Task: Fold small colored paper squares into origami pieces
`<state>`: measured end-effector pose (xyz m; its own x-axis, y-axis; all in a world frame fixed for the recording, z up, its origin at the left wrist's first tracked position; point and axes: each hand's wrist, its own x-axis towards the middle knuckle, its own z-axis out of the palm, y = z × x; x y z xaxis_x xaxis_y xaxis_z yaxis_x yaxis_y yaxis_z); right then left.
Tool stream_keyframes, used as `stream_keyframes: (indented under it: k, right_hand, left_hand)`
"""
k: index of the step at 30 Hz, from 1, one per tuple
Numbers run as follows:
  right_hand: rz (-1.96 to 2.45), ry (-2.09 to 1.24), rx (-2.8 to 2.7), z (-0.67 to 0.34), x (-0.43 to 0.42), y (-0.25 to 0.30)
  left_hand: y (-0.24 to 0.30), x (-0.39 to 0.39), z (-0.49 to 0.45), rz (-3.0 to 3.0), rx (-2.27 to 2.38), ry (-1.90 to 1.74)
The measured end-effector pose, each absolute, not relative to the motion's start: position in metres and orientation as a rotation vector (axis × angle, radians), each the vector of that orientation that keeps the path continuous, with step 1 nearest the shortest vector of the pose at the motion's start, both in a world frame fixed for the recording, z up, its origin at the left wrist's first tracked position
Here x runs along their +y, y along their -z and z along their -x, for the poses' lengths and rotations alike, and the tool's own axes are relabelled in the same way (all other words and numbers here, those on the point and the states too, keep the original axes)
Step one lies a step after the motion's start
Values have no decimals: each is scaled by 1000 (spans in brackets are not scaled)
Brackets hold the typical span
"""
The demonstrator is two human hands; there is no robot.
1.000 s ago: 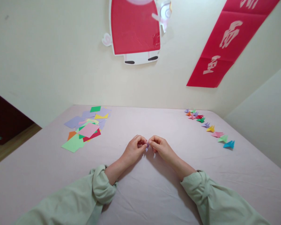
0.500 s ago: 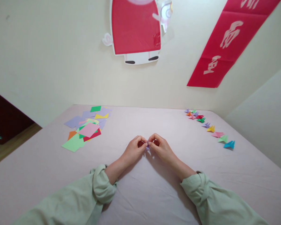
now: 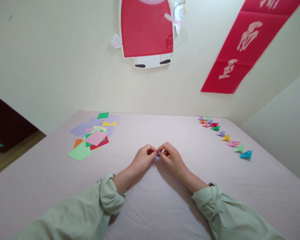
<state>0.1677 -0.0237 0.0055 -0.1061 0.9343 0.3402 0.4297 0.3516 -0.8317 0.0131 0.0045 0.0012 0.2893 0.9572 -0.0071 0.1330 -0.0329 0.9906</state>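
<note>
Fingers of the right hand (image 3: 171, 157) have shifted a little around the folded purple paper (image 3: 156, 157) since the earlier frame; both wrists stay almost where they were. Thumb and forefinger pinch the paper there, and those of the left hand (image 3: 143, 158) pinch it from the other side, its small points showing below the fingertips. Such a tiny piece probably needs a grip from both sides to stay steady. It sits between the hands, near the middle of the cloth-covered table (image 3: 142, 206), where both arms reach equally.

Toward the left lies a loose, overlapping pile of coloured sheets (image 3: 96, 138), apparently kept aside yet handy. Toward the right, folded paper pieces (image 3: 226, 137) run in a slanting line, likely spaced so that the right sleeve (image 3: 225, 206) does not brush them.
</note>
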Motion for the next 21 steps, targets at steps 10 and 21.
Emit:
stream_keyframes:
  k: [10, 21]
  right_hand:
    - [1158, -631, -1747, -168, -23, -8]
    - [1257, -726, -1632, -169, -21, -2]
  left_hand:
    - [-9, 4, -12, -1257, 1048, -909]
    - [-11, 2, -13, -1318, 1089, -892]
